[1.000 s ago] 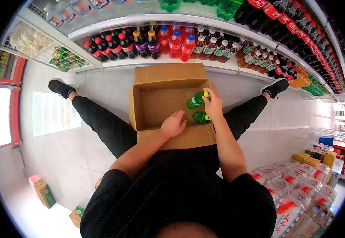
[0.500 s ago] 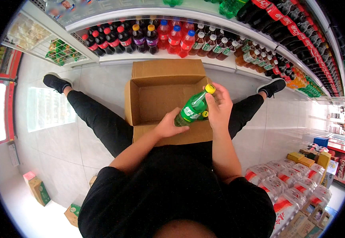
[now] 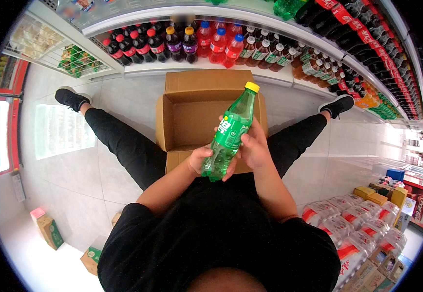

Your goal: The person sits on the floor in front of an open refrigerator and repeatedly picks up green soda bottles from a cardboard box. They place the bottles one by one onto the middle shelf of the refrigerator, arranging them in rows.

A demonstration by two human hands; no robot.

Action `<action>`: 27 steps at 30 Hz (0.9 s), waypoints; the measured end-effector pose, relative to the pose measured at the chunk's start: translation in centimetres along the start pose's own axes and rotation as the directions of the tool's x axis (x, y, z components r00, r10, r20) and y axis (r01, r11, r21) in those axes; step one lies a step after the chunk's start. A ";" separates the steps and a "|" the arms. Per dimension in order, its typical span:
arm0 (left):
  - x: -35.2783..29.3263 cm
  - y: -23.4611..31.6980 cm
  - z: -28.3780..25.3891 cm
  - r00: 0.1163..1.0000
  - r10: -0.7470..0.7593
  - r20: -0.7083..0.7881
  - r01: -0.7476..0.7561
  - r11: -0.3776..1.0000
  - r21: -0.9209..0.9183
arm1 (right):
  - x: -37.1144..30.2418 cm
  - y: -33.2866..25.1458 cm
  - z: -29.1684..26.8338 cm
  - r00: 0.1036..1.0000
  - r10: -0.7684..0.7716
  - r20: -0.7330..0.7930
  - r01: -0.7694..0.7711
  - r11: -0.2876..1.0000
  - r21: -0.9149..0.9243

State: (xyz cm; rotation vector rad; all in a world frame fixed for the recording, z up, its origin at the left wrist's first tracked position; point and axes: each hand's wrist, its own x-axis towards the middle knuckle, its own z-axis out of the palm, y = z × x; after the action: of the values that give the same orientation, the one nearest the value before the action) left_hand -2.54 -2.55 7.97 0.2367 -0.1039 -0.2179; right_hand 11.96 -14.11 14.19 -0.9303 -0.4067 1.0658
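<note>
A clear green soda bottle with a yellow cap leans up and to the right in front of my body. My left hand is closed around its lower end. My right hand grips its right side, thumb across the label and fingers partly hidden behind the bottle. Beneath and beyond it lies an open cardboard box between my spread legs, its flaps folded outward. The left part of the box floor shows bare; the bottle and my hands cover some of the right part.
Ahead, a low shelf holds rows of dark, red and brown drink bottles. To the left stand a white wire rack and a red-framed cooler. Shrink-wrapped bottle packs are stacked at lower right, small cartons at lower left.
The bottle has come nearer to my body and turned more upright, label showing. My right hand has slid from the cap down to its side. A second yellow cap is now out of sight.
</note>
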 end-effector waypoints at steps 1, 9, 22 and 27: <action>0.1 0.2 0.3 1.000 0.007 -0.030 -0.006 0.999 0.032 | -0.1 0.1 0.2 1.000 -0.001 0.007 0.001 1.000 -0.004; 1.9 0.5 3.7 0.828 0.434 -0.355 0.039 0.586 0.809 | -0.1 -0.4 0.1 0.990 -0.072 -0.120 0.029 0.945 -0.327; 2.4 1.2 4.1 0.630 0.730 -0.264 0.520 -0.144 0.842 | 1.4 2.0 1.0 0.939 -0.220 -0.265 0.041 0.835 -0.549; 2.5 2.2 3.5 0.616 0.787 0.031 0.255 -0.237 0.937 | 3.7 -1.2 1.2 0.910 -0.326 -0.254 0.130 0.809 -0.573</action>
State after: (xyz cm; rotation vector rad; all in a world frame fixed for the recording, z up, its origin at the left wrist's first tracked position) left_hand -0.12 -1.77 12.06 2.0074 0.5140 0.6959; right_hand 13.51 -10.48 15.29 -1.5098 -0.5306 0.5381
